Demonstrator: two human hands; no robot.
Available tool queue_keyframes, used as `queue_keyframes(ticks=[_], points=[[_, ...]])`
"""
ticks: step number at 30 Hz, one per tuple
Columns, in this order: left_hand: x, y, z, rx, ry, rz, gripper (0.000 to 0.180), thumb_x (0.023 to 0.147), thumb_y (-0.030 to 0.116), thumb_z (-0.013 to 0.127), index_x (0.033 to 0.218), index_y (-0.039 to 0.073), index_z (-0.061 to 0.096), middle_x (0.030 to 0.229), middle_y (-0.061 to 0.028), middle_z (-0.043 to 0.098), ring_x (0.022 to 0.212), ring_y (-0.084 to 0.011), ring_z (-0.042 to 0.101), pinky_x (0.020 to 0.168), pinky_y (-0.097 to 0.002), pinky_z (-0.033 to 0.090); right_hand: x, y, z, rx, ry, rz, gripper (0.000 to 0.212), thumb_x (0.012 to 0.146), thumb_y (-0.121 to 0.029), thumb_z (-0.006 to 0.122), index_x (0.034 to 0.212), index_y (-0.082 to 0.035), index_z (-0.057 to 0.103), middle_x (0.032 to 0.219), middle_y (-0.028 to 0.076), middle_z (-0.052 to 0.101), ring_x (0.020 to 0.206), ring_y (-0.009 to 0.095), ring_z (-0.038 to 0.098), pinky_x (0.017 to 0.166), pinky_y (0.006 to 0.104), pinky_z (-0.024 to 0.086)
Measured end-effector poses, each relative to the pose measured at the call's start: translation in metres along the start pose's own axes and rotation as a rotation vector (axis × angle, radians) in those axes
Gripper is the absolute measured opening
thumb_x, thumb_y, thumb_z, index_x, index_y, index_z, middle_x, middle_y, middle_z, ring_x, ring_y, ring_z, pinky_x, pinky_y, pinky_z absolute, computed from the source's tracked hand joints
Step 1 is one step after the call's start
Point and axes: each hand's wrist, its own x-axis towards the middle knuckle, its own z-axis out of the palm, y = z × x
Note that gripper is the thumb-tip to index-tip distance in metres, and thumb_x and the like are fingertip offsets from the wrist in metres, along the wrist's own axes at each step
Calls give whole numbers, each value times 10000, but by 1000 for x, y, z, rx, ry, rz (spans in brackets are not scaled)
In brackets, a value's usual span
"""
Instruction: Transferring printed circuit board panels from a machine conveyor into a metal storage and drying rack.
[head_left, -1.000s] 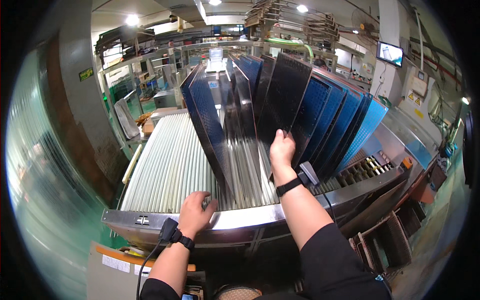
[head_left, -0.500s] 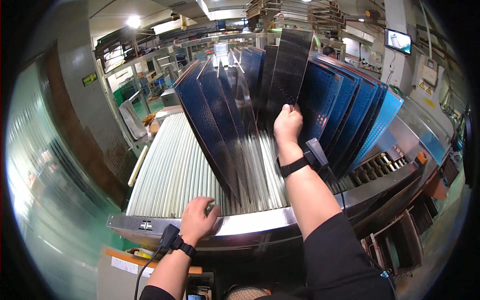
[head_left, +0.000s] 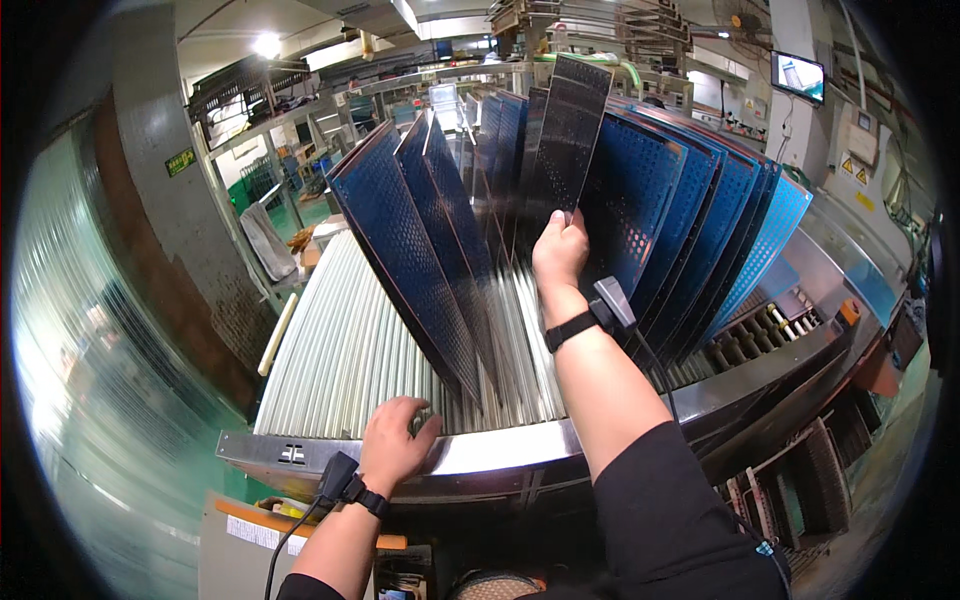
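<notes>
My right hand (head_left: 562, 250) is closed on the near edge of a dark circuit board panel (head_left: 571, 130), which stands upright and tilts slightly. Just left of it, blue circuit board panels (head_left: 400, 230) lean to the left on the white rods (head_left: 320, 340). On its right, several more blue panels (head_left: 690, 210) stand in a tilted row, dotted with small holes. My left hand (head_left: 396, 440) lies by the steel front rim (head_left: 510, 440) of the rack, its thumb and fingers apart and nothing between them. The fingers of my right hand are partly hidden behind the panel's edge.
Dark rollers (head_left: 745, 345) show at the right end of the rack. A grey cabinet with an orange edge (head_left: 290, 527) stands below left. Translucent strip curtains (head_left: 100, 350) hang at the left. A monitor (head_left: 797, 77) is mounted at the far right.
My right hand and the panel in it have shifted slightly left. The left-hand panels' tops have spread further left. My left hand has stayed put.
</notes>
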Motion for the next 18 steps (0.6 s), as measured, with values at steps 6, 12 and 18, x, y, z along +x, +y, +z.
queue_keyframes(ticks=[6, 12, 18], points=[[0, 1, -5, 1, -19, -4, 274, 840, 242, 687, 1032, 50, 652, 1032, -141, 659, 1002, -349, 607, 892, -424, 476, 12, 41, 46, 56, 59, 94, 311, 930, -217, 562, 1179, -39, 615, 1045, 196, 695, 990, 348, 664, 878, 433, 495], [2, 1, -4, -63, 6, 38, 257, 835, 220, 693, 1018, 45, 649, 1011, -144, 659, 970, -347, 619, 855, -421, 489, 43, 96, 84, 11, 8, 34, 336, 952, -199, 515, 1229, -20, 582, 1121, 216, 668, 1064, 369, 631, 929, 428, 471], [4, -2, -10, -63, -16, -23, 237, 831, 187, 692, 1009, 38, 642, 1010, -146, 661, 968, -346, 620, 856, -415, 488, 52, 98, 122, -41, -41, 118, 397, 945, -175, 470, 1312, -30, 513, 1125, 298, 632, 1060, 447, 605, 935, 473, 464]])
